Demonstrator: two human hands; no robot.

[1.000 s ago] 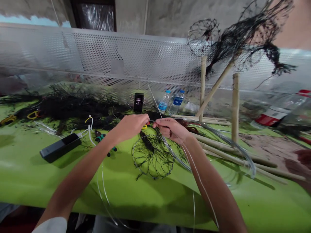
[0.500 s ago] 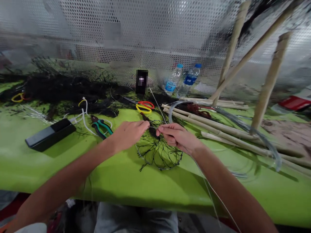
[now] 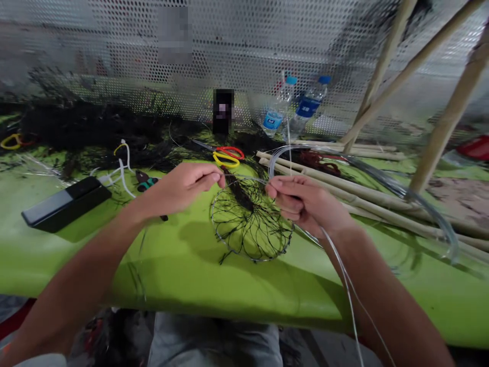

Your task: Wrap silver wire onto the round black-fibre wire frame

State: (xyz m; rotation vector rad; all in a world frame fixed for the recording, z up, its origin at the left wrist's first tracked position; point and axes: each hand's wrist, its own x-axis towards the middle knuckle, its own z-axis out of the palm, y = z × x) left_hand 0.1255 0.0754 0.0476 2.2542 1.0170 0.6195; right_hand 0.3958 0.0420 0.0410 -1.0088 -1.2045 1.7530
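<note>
A thin silvery wire [image 3: 246, 178] runs across between my two hands above the table. My left hand [image 3: 183, 188] pinches its left end with the fingers closed. My right hand [image 3: 309, 204] grips the wire farther right, fingers curled, and long strands hang from it past the wrist to the front edge. Beneath both hands a round wire hoop strung with black netting [image 3: 252, 219] lies on the green table [image 3: 160, 275]. The netting's dark gathered middle shows between my hands.
Yellow-and-red-handled scissors [image 3: 227, 156] lie behind the hoop. Pliers [image 3: 144, 182] are partly hidden by my left arm, near a black box [image 3: 66, 204] with a white cable. Bamboo poles [image 3: 367, 204], a coil of clear tubing [image 3: 412, 204] and water bottles [image 3: 275, 114] occupy the right and back.
My hands have moved apart, opening a longer stretch of wire between them. More of the black netting and hoop shows now. The view has shifted slightly.
</note>
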